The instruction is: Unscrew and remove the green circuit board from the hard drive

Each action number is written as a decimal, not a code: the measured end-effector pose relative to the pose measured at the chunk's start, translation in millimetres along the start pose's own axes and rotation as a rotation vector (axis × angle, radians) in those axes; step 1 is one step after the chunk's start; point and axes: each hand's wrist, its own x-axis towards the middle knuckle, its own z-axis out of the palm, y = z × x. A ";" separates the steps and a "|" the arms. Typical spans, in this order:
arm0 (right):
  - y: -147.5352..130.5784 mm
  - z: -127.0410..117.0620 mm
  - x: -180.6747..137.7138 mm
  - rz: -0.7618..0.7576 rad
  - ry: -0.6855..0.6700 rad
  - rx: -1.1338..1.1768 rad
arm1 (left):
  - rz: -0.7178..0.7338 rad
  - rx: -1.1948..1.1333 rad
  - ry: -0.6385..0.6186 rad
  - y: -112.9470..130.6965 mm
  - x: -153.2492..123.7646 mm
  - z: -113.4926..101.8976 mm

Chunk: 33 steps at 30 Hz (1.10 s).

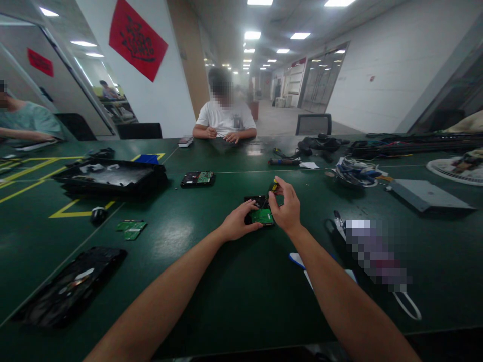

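Just above the middle of the frame, a small hard drive (262,216) lies on the dark green table (226,286) with its green circuit board facing up. The left hand (238,224) rests against the drive's left edge, its fingers curled over it and pressing it to the table. The right hand (287,207) is raised just right of the drive, thumb and fingertips pinched closed on a short screwdriver (273,187) with a yellow-and-black handle. The tool points down toward the drive's far end, though whether its tip touches is too small to tell. Further up and to the left lies a second drive (197,178), and beyond it a black tray (113,176). Two loose green boards (131,229) lie at middle left. A co-worker in a white shirt (225,118) sits at the far side, upper centre.
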 end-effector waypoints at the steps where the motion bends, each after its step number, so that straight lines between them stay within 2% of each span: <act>1: -0.1 0.0 0.1 0.002 0.000 0.004 | 0.002 0.002 -0.001 0.1 0.1 -0.1; 33: 2.1 1.8 -0.5 0.014 0.011 0.003 | -0.001 0.016 -0.004 -2.4 -0.5 0.7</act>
